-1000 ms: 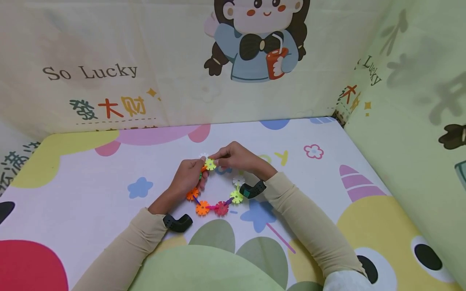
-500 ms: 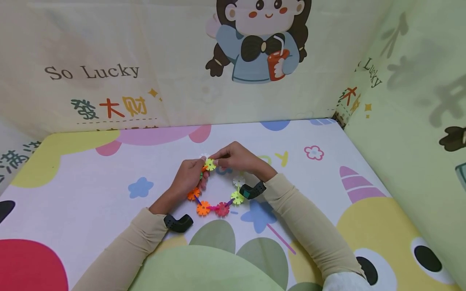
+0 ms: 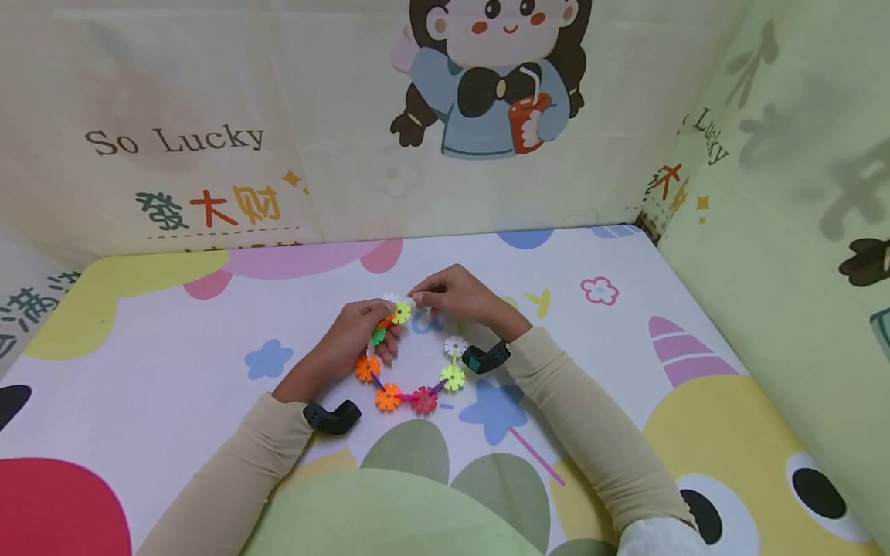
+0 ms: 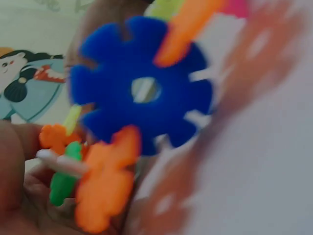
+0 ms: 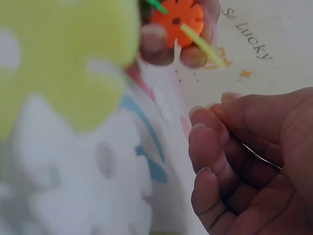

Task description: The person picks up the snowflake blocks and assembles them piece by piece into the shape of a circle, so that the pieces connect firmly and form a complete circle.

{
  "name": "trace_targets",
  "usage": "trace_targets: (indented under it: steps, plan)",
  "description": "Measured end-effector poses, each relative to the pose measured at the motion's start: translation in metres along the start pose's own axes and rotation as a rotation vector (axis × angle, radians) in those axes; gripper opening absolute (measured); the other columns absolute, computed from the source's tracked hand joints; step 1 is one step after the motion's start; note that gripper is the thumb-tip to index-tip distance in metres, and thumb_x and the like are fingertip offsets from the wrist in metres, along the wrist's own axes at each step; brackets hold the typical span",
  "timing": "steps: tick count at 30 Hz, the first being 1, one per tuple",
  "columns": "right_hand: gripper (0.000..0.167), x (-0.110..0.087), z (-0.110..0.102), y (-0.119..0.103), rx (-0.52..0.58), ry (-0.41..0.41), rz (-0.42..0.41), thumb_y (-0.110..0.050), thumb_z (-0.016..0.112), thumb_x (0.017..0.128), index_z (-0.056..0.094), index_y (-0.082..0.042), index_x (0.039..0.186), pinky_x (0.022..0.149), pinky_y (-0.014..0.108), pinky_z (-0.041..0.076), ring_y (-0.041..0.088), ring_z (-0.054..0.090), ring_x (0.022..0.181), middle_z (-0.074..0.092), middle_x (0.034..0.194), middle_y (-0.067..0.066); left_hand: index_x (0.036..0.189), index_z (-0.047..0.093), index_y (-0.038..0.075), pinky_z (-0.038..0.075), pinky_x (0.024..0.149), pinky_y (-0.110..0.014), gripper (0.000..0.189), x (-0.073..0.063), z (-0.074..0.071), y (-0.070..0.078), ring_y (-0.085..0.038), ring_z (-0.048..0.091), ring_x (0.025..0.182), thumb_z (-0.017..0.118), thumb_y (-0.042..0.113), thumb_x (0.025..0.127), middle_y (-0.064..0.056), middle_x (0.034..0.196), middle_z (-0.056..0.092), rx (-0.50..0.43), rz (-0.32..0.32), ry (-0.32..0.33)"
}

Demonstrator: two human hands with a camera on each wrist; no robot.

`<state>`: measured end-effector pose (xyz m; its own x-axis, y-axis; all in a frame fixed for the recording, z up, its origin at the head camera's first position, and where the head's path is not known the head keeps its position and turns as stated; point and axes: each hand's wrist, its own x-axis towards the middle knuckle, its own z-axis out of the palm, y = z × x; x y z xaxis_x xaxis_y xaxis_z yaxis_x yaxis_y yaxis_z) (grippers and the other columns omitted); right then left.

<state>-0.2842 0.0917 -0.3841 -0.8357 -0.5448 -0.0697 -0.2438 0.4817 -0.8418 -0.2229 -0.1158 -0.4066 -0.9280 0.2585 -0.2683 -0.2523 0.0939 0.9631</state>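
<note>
A curved chain of notched plastic snowflake discs (image 3: 388,397) arcs between my hands in the head view. My left hand (image 3: 351,332) pinches its upper left end, close to a yellow disc (image 3: 399,312) and a green disc (image 3: 378,337). Large in the left wrist view is a blue disc (image 4: 107,83), with orange discs (image 4: 102,188) slotted in beside it. My right hand (image 3: 459,293) is just right of the yellow disc. Its fingers are curled, thumb against forefinger, and nothing shows between them. A white disc (image 3: 455,346) ends the chain's right side, near the right wrist.
The chain lies over a table mat (image 3: 208,401) printed with cartoon shapes. A printed cloth wall (image 3: 334,116) rises at the back and another green one (image 3: 786,270) at the right. Each wrist wears a black camera band (image 3: 332,417).
My right hand has let go of the yellow disc and drawn slightly away up and right. The left hand keeps its hold, with its wrist shifted slightly left.
</note>
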Motion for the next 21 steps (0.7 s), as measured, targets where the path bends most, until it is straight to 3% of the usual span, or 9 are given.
trace_targets:
  steps: [3,8,11,16,21]
  plan:
    - [0.020,0.001,-0.001,0.003,-0.018,0.011,-0.005,-0.015,0.064,0.095,0.074,-0.005,0.110,0.062,0.026,0.047,0.019,0.060,0.071,0.071,0.088,0.003,0.116,0.056,-0.005,0.057,0.061,-0.029,0.032,-0.002,-0.009,0.005,-0.019,0.060,0.061,0.047,0.023,0.104,-0.016,0.087,0.062,-0.031,-0.020,-0.051]
    - [0.021,0.006,-0.001,0.004,-0.068,0.017,-0.011,-0.013,0.063,0.095,0.073,-0.006,0.111,0.064,0.025,0.047,0.018,0.058,0.072,0.069,0.090,0.003,0.106,0.064,0.000,0.054,0.070,-0.030,0.033,-0.005,-0.022,0.014,-0.022,0.063,0.068,0.054,0.031,0.101,-0.014,0.088,0.066,0.223,0.018,-0.048]
    - [0.021,0.011,0.001,0.001,-0.094,0.006,-0.014,-0.011,0.063,0.095,0.073,-0.005,0.113,0.066,0.024,0.048,0.018,0.059,0.074,0.069,0.097,0.003,0.104,0.067,0.001,0.054,0.073,-0.032,0.033,-0.007,-0.027,0.017,-0.025,0.066,0.071,0.055,0.032,0.100,-0.013,0.087,0.069,0.310,0.000,-0.056]
    - [0.021,0.019,0.003,-0.003,-0.125,-0.021,-0.009,-0.012,0.064,0.094,0.073,-0.006,0.113,0.070,0.024,0.048,0.016,0.059,0.084,0.069,0.108,0.003,0.115,0.062,-0.005,0.057,0.075,-0.032,0.031,-0.006,-0.033,0.017,-0.027,0.070,0.073,0.051,0.021,0.102,-0.016,0.089,0.070,0.233,-0.098,-0.138]
    - [0.022,0.029,0.008,-0.005,-0.148,-0.040,0.018,-0.014,0.065,0.094,0.072,-0.007,0.114,0.077,0.024,0.049,0.015,0.057,0.094,0.069,0.109,0.002,0.120,0.059,-0.007,0.056,0.077,-0.029,0.031,-0.005,-0.038,0.014,-0.025,0.071,0.077,0.049,0.016,0.102,-0.016,0.092,0.070,0.208,-0.135,-0.190]
